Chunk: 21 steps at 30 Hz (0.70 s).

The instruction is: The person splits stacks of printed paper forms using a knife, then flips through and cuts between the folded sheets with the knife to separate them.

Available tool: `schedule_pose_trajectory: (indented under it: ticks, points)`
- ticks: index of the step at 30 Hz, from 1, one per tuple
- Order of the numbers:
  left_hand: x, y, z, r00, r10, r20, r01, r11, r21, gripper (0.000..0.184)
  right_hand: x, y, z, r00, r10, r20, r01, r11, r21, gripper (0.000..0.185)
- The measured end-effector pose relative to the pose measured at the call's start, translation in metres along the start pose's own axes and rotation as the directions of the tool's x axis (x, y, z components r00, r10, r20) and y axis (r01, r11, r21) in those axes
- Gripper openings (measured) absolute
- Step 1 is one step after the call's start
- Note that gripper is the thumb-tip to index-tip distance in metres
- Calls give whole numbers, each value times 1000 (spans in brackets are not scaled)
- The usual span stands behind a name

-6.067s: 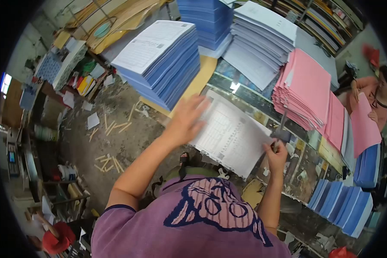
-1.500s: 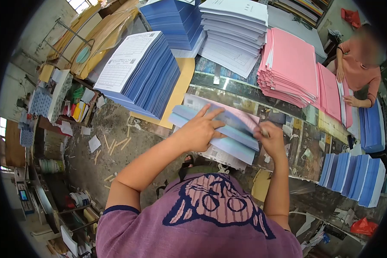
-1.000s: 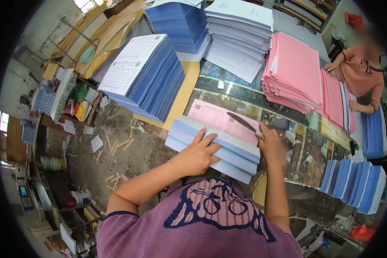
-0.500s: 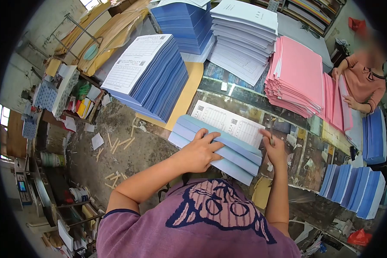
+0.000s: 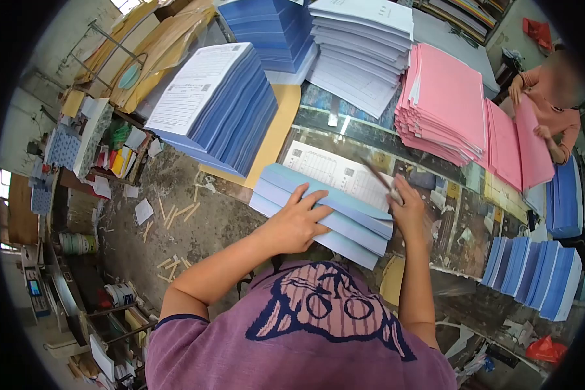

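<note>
White printed forms (image 5: 338,170) lie on the worktable in front of me, their near part folded back in several bluish layers (image 5: 331,214). Spread over those layers, my left hand (image 5: 299,219) presses them down with its fingers apart. My right hand (image 5: 406,207) is at the right edge of the forms, closed round a thin dark blade-like tool (image 5: 377,174) that is blurred and points up and left over the white sheet. A tall stack of blue-edged forms (image 5: 234,117) stands on yellow card (image 5: 276,123) to the left.
White paper piles (image 5: 364,45) and another blue stack (image 5: 266,32) stand at the back. Pink stacks (image 5: 445,97) lie to the right, near a co-worker (image 5: 552,104) handling pink paper. Blue bundles (image 5: 530,273) sit at the right edge. Wooden sticks (image 5: 175,214) lie on the floor.
Since the earlier frames, the flat sheet became layers folded toward me, and the exposed top sheet went from pink to white. The tool has swung back over the forms. The co-worker has lifted pink paper.
</note>
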<state>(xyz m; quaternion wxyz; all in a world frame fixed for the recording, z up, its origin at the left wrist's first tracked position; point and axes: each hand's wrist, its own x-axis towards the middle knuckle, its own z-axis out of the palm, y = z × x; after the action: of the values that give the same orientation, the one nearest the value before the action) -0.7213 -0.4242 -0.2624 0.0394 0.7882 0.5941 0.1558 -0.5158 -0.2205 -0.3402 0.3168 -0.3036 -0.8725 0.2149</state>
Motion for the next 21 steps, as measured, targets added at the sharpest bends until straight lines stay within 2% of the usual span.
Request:
schedule_pose_trajectory:
  ticks: [1, 2, 3, 5, 11, 12, 15, 16, 17, 18, 19, 20, 21]
  points:
    - [1, 0, 2, 1000, 8, 6, -8, 1000, -9, 27, -1, 2, -4, 1000, 12, 0, -12, 1000, -5, 39]
    - [2, -1, 2, 1000, 3, 6, -3, 1000, -3, 23, 2, 0, -14, 978, 96, 184, -117, 988, 104, 38]
    - [3, -1, 2, 1000, -1, 6, 1, 1000, 3, 19, 6, -5, -27, 917, 155, 369, -238, 952, 192, 37]
    - [4, -2, 2, 1000, -13, 0, 13, 1000, 20, 11, 14, -14, -49, 697, 172, 696, -494, 819, 292, 35]
    - [5, -6, 6, 998, -20, 55, 17, 998, 59, 17, 32, -52, -51, 658, 308, 688, -507, 856, 101, 31]
    - [5, -6, 7, 999, -22, 35, 20, 998, 52, 17, 37, -55, -49, 630, 373, 681, -518, 855, 10, 30]
    - [5, -6, 7, 999, -28, -24, 29, 999, 33, 18, 48, -62, -45, 546, 560, 623, -533, 806, -258, 30]
    - [5, -6, 7, 999, -29, -25, 29, 999, 35, 18, 44, -56, -40, 547, 559, 623, -532, 807, -257, 30]
    - [4, -5, 6, 999, -23, -22, 24, 999, 22, 15, 36, -42, -29, 726, 506, 465, -483, 857, -178, 30]
    - [3, -4, 5, 1000, -18, -20, 18, 1000, 9, 12, 26, -25, -16, 860, 429, 276, -414, 903, -113, 30]
    - [2, -3, 4, 1000, -13, -17, 13, 1000, -4, 9, 16, -11, -5, 941, 332, 66, -328, 942, -66, 30]
    - [-1, -2, 2, 1000, -18, -18, 17, 1000, -12, 6, 17, -10, -1, 966, 214, -146, -221, 975, -35, 30]
    - [-4, -2, 1, 999, -28, -22, 28, 1000, -5, 6, 17, -10, -1, 969, 205, -141, -211, 977, -29, 30]
